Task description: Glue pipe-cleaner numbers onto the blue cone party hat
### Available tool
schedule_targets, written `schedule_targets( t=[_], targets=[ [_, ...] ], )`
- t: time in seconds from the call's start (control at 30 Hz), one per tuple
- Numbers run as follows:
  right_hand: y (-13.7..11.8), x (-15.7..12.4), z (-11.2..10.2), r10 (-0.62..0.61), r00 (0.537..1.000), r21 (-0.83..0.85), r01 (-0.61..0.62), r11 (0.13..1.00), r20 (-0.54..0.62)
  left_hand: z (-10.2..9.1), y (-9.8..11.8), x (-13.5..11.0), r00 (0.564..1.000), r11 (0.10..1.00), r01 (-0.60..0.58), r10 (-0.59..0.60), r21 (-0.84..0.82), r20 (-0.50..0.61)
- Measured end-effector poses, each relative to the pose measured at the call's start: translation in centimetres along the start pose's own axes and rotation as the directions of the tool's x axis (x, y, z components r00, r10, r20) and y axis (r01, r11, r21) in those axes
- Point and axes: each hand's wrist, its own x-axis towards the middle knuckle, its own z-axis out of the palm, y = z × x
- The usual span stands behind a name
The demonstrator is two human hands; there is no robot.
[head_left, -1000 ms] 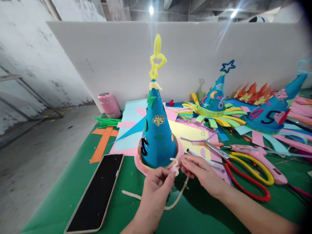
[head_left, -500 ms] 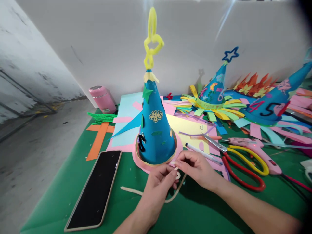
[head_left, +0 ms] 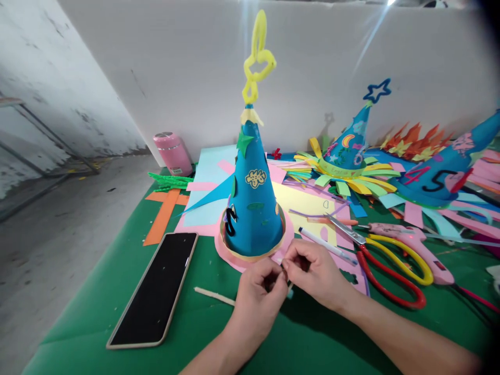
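Just in front of a blue paper cone hat (head_left: 255,208), my two hands are pinched close together. My left hand (head_left: 258,297) is closed on a cream pipe cleaner (head_left: 214,296), whose free end sticks out to the left. Fingertips of my right hand (head_left: 314,271) pinch beside it, on the same pipe cleaner as far as I can see; the part between the fingers is mostly hidden. The hat stands upright on a pink paper brim (head_left: 230,255). A yellow pipe cleaner topper (head_left: 260,65) rises from its tip.
A phone (head_left: 156,291) lies to the left on the green table cover (head_left: 89,307). Scissors (head_left: 390,265), a pink glue gun (head_left: 422,247) and a marker (head_left: 326,245) lie to the right. A pink bottle (head_left: 173,154) and more decorated hats (head_left: 347,146) stand behind.
My fingers have drawn tighter together, and the pipe cleaner's small loop and hanging curve are now hidden. The camera view has shifted slightly. The hat stays put.
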Motion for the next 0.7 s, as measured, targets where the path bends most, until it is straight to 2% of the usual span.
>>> schedule_targets(
  t=[0.1,0.3,0.5,0.7],
  targets=[
    [-0.1,0.0,0.0,-0.009,1.0,0.005,0.009,1.0,-0.014,-0.1,0.1,0.1,1.0,1.0,0.015,-0.015,-0.014,-0.003],
    [-0.3,0.2,-0.9,-0.023,1.0,0.121,0.021,0.992,0.012,-0.8,0.5,0.3,0.983,0.966,0.182,-0.178,-0.181,0.042],
    [0.1,0.1,-0.7,0.011,0.999,0.167,-0.018,0.986,0.04,-0.7,0.5,0.4,0.978,0.941,0.207,-0.197,-0.269,0.065],
    [0.6,0.3,-0.6,0.073,0.997,0.244,-0.076,0.967,0.022,-0.7,0.3,0.3,0.954,0.818,0.3,-0.266,-0.491,0.14]
  ],
)
